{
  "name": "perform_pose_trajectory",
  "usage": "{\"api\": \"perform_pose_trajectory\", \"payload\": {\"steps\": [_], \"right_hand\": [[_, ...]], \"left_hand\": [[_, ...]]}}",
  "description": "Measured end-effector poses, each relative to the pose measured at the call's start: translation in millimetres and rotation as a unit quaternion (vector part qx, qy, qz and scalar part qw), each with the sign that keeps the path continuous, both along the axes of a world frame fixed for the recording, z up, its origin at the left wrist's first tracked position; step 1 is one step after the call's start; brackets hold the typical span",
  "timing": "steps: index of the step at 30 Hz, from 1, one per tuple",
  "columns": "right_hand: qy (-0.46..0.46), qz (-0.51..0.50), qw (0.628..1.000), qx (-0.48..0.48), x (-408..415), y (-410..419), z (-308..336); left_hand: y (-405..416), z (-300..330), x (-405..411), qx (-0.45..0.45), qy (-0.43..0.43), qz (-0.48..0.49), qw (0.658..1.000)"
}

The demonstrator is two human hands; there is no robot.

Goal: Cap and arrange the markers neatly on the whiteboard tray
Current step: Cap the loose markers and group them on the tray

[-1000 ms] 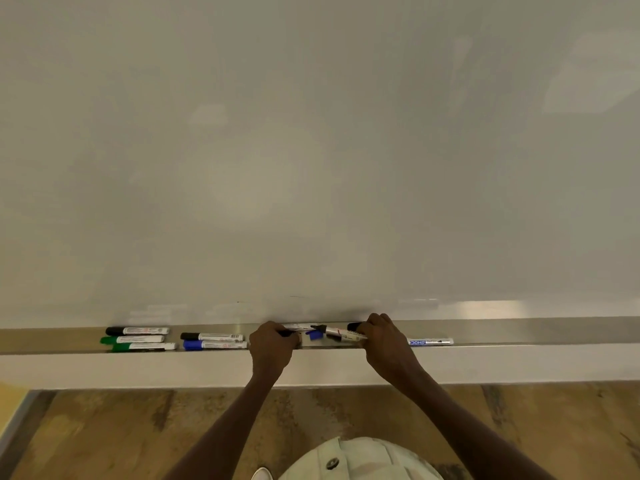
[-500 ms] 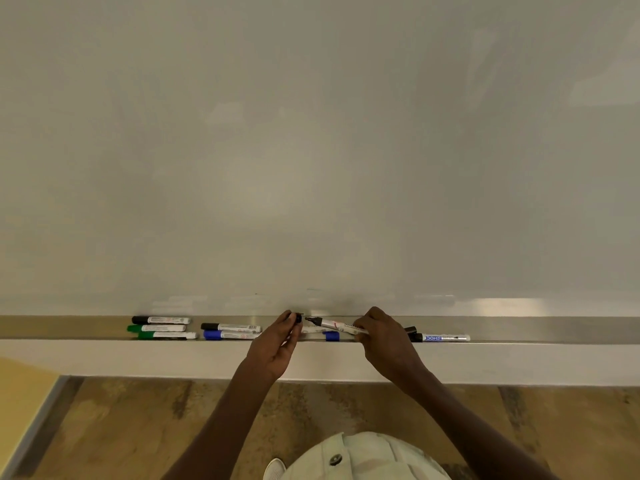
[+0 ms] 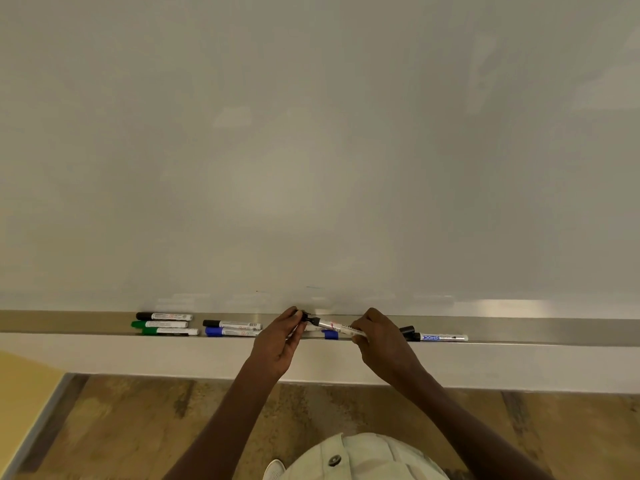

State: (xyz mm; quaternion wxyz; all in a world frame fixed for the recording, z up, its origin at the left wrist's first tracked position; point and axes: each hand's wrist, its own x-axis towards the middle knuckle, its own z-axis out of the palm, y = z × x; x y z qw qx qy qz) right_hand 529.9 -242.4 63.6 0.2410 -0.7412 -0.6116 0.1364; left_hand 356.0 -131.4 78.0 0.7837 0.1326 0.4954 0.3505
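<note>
My right hand (image 3: 379, 341) grips a white-barrelled black marker (image 3: 334, 325), held tilted just above the metal whiteboard tray (image 3: 554, 329). My left hand (image 3: 278, 339) pinches a small black cap (image 3: 304, 316) at the marker's black tip end. In the tray to the left lie a black marker (image 3: 164, 316) and two green markers (image 3: 166, 328), then a black marker (image 3: 232, 324) and a blue marker (image 3: 230, 332). Below the held marker lies a blue-capped marker (image 3: 330, 335), partly hidden. To the right lie a white marker with a blue label (image 3: 440, 337) and a loose black cap (image 3: 407, 329).
The large white whiteboard (image 3: 311, 150) fills the upper view. A white ledge (image 3: 138, 355) runs under the tray. Brown floor (image 3: 121, 427) lies below, with a yellow surface (image 3: 20, 386) at the lower left.
Both hands have lifted off the tray. The right hand has raised the black marker and the left hand has brought the black cap up to its tip.
</note>
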Motion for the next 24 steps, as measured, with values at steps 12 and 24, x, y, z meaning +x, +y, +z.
{"api": "perform_pose_trajectory", "payload": {"steps": [12,24], "right_hand": [[0.035,0.012,0.999,0.04,-10,-18,5],[0.21,-0.064,0.975,0.035,-47,-18,20]], "left_hand": [[-25,7,13,0.074,0.087,0.02,0.993],[-54,9,29,0.13,0.14,0.009,0.982]]}}
